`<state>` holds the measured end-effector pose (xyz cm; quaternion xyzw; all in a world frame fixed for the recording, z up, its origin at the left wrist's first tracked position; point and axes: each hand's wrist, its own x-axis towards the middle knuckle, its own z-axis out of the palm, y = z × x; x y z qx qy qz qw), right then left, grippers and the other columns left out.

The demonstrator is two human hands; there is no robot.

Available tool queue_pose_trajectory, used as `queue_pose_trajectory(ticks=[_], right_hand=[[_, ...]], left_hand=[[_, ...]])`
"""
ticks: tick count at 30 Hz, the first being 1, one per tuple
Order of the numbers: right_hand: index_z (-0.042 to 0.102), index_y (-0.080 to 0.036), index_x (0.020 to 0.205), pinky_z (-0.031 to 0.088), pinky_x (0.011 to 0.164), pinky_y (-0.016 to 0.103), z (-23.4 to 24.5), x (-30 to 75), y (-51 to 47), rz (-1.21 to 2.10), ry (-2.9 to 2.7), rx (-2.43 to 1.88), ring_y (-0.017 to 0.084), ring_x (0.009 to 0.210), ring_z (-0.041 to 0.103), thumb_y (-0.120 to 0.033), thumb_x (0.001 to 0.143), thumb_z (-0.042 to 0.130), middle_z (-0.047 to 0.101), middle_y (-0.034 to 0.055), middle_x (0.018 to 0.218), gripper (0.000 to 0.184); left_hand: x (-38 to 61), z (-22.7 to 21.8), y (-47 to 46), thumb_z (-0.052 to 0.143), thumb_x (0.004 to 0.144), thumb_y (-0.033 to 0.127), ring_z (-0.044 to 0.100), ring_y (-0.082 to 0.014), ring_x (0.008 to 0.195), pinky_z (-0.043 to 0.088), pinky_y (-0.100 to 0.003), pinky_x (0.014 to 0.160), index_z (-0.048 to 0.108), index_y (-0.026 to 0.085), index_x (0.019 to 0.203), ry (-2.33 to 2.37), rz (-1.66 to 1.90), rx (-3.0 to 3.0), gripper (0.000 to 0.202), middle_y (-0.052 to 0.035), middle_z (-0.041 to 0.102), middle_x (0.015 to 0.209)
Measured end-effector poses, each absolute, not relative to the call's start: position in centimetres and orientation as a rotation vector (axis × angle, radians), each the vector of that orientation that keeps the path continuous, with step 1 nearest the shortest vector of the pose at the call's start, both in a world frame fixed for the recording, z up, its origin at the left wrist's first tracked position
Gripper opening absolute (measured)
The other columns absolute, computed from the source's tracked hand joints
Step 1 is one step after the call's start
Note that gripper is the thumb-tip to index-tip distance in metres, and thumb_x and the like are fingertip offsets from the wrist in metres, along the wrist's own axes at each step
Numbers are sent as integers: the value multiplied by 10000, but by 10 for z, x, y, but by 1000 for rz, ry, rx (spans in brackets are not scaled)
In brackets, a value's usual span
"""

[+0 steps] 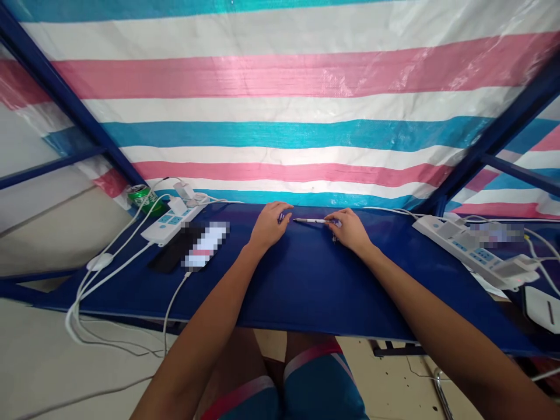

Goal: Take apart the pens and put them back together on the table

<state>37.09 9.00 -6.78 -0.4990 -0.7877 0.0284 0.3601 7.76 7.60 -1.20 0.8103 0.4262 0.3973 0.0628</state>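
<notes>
My left hand rests near the far edge of the blue tabletop, its fingertips curled around a small blue object that they mostly hide. My right hand lies a short way to the right, its fingers closed on the end of a slim white pen. The pen lies almost level, with its tip pointing toward my left hand and not touching it. A bit of blue shows at the pen's held end, and my fingers hide the rest.
A white power strip with cables and a phone with a blurred screen lie left of my hands. A green can stands at the far left corner. Another power strip lies right. A striped tarpaulin hangs behind the table.
</notes>
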Motion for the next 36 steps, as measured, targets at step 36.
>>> queue_pose_trajectory(ticks=[36], right_hand=[[756,-207,1180,434,1029,534,-70,380,59,73,-2036,-1355,374,1257,582,-416,1003,560,772,141,1191,336]], left_hand=[[-173,4,-19,406,1001,651,676,-462,1213,518,-560,1016,688,92,1270,2700,507,1492,682,-274,741,1223]])
